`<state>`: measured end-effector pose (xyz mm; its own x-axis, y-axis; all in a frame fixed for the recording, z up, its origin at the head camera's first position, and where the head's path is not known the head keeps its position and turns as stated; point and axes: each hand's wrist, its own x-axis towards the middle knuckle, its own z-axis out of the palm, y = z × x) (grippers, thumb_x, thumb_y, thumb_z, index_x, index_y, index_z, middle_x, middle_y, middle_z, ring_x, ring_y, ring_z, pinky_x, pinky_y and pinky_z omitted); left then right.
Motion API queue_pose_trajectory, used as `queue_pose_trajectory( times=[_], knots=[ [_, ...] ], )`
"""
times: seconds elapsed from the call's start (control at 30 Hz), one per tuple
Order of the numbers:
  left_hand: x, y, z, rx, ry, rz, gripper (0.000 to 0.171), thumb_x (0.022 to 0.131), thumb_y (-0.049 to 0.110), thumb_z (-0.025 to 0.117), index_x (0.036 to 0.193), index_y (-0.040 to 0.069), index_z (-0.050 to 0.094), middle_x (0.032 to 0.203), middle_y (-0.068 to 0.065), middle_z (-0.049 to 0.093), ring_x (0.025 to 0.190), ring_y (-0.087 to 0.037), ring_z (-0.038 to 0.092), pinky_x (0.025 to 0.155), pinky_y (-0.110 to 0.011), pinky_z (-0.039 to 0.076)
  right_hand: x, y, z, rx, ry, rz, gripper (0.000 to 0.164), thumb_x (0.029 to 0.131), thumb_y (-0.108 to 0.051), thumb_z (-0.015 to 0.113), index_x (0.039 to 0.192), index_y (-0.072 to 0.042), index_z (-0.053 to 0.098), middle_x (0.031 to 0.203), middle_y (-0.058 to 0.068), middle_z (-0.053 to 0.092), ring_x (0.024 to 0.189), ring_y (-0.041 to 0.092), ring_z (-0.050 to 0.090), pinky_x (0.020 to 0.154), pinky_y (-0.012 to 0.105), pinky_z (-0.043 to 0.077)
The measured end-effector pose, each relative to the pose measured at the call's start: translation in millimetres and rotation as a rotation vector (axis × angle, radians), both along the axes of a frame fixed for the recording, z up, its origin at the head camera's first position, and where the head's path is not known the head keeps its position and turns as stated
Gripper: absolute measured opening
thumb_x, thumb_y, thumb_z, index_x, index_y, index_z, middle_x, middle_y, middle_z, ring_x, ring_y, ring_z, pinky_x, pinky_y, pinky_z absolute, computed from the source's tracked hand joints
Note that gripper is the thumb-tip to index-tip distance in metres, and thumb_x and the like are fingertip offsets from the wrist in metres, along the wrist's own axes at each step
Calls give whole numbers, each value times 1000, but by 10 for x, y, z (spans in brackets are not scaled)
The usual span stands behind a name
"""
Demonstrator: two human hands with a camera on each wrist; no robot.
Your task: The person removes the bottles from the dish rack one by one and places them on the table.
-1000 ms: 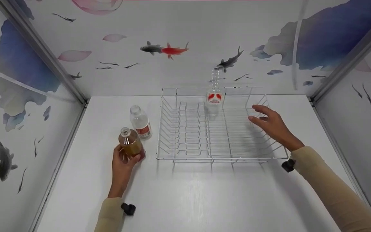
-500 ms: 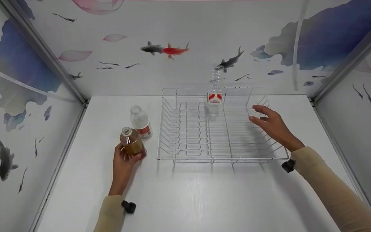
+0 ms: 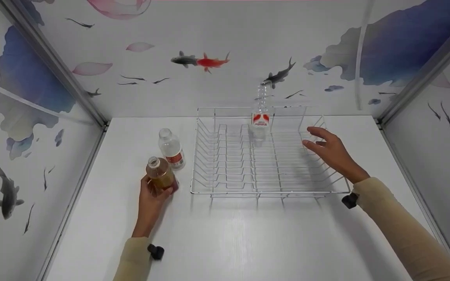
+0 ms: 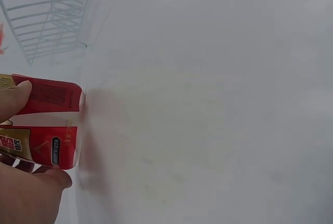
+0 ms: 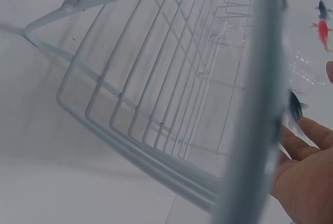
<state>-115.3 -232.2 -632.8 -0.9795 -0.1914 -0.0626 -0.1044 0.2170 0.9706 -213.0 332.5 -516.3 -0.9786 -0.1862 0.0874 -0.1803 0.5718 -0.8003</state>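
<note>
Gripping the amber bottle [image 3: 160, 173] around its body appears to be the step in hand, judging by the left hand [image 3: 150, 203]: the thumb lies on one side, the fingers curl round the other, and the bottle mouth points upward. The bottle is located between 8 and 9 o'clock from the centre of the white wire dish rack [image 3: 229, 192], outside its rim and over the white table [image 3: 225, 242]. The left wrist view shows its red label [image 4: 54, 143] and its base close to the tabletop; contact cannot be confirmed. A clear plastic bottle [image 3: 171, 148] stands just beside it at 1 o'clock. A long-necked clear bottle [image 3: 261, 121] stands upright inside the rack, toward 12 o'clock. The right hand [image 3: 328, 150] is positioned at the rack's 3 o'clock side, thumb and forefinger spread well apart, with nothing held; whether it touches the wire cannot be told. Should the amber bottle be intended for the rack, the next move calls for a secure hold, a vertical lift above rim height, then travel toward 3 o'clock, avoiding the clear plastic bottle.
</note>
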Motion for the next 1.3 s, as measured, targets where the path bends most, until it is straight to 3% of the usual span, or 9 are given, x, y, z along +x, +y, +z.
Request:
queue_pose_trajectory(
  times=[0.27,0.47,0.73,1.0,1.3],
  knots=[
    [190,19,47,-31,39,15,95,101,14,83,172,6,20,175,-19,28,165,-39,27,135,-54,23,22,-20,28,-1,-7,3,69,111,-41,68,164,-3,48,169,19,47,158,41,40,125,62,40],
    [427,29,130,-66,-13,68,94,103,22,82,171,4,20,172,-22,31,163,-39,29,134,-55,26,-6,-12,31,1,-12,22,70,111,-40,68,164,0,46,170,22,45,159,43,39,126,65,38],
    [627,120,201,-130,-40,109,77,105,23,79,163,0,33,154,-22,49,149,-35,45,122,-54,47,-86,0,67,35,-34,18,76,111,-46,67,166,0,42,173,24,40,162,44,34,129,65,33],
    [693,245,270,-155,-76,40,70,105,24,79,161,2,42,153,-18,55,142,-32,55,117,-53,53,-133,-54,107,45,-54,34,79,110,-48,68,167,0,41,173,24,40,162,43,33,129,66,33],
    [683,360,344,-136,-35,-127,78,103,23,81,168,6,40,163,-16,53,151,-35,52,118,-53,52,-128,-136,228,48,-91,61,80,110,-49,67,168,-2,39,174,23,38,163,42,31,129,65,33]
  ],
)
